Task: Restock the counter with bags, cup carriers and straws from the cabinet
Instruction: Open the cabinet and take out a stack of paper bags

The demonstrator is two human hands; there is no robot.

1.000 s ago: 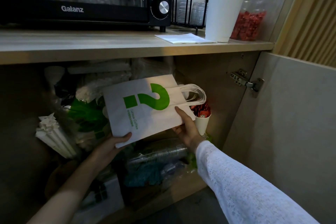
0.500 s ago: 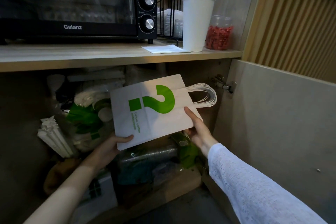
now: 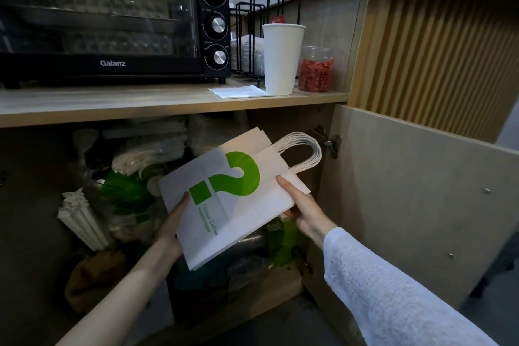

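Paper bags held out in front of the open cabinet

Both hands, left hand (image 3: 171, 229) and right hand (image 3: 304, 209), grip the stack of paper bags (image 3: 224, 199), now drawn nearer and lower than before; behind, straws (image 3: 84, 218) in the cabinet, toaster oven (image 3: 106, 22) on the desk (image 3: 168, 102).

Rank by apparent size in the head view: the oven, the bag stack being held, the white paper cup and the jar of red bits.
1. Oven, by far the largest.
2. Bag stack, though it is nearer the camera, so it looks bigger.
3. White paper cup.
4. Jar of red bits, smallest.
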